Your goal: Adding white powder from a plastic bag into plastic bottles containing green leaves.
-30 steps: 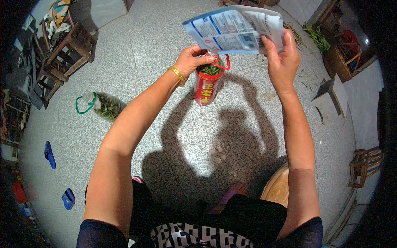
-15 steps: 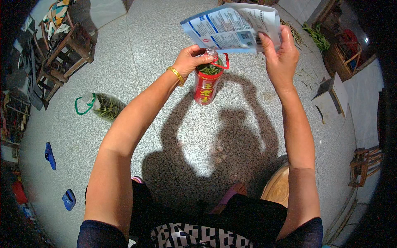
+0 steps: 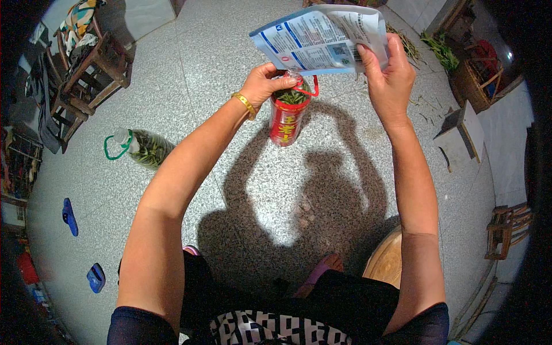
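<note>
Left hand [image 3: 265, 85] gripped round rim of clear plastic bottle [image 3: 287, 118] w/ red label, packed w/ green veg; bottle held upright in air above speckled floor [image 3: 218, 69], red handle loop at neck. Right hand [image 3: 390, 77] pinches white-and-blue packet [image 3: 322, 39], tilted, its lower edge just over bottle mouth. Second bottle [image 3: 142, 147] w/ green loop lies on floor, well apart at left. Gold bangle [image 3: 245, 104] on left wrist.
</note>
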The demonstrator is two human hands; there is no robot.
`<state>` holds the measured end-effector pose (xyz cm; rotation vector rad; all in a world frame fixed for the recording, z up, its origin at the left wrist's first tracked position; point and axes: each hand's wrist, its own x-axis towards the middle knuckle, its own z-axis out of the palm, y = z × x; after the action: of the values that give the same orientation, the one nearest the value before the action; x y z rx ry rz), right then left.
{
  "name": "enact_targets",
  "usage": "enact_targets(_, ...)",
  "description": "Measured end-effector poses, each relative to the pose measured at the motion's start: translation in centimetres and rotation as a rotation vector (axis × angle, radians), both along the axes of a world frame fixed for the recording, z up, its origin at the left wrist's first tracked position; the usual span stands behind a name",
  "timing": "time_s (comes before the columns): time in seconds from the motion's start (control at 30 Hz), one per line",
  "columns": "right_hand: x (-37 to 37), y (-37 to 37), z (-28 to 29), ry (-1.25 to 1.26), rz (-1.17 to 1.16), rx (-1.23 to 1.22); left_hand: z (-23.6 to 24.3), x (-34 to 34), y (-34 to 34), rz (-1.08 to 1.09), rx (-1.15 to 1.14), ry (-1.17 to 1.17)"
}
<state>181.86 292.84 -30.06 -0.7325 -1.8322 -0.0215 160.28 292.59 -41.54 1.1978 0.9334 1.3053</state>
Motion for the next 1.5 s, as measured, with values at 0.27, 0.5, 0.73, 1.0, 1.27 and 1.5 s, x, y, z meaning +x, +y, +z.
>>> enact_targets(0.27,0.1,0.2,0.0,-0.002,-0.007,0.014,0.2,0.1,-0.1,0.009,-0.017,0.012)
enact_targets(0.5,-0.1,0.2,0.1,-0.04,-0.01,0.049,0.3,0.1,-0.2,0.012,-0.015,0.014)
enact_targets(0.73,-0.2,0.3,0.4,-0.062,0.01,0.032,0.1,0.2,0.1,0.005,-0.008,-0.013)
enact_targets(1.0,-0.4,0.3,1.0,-0.069,-0.018,0.03,0.2,0.2,0.0,0.008,0.022,0.018)
enact_targets(1.27,-0.4,0.5,0.6,-0.058,-0.032,0.059,0.1,0.1,0.0,0.001,0.01,-0.002)
enact_targets(1.5,-0.1,0.6,0.1,-0.032,-0.025,0.073,0.3,0.2,-0.1,-0.002,0.002,-0.006)
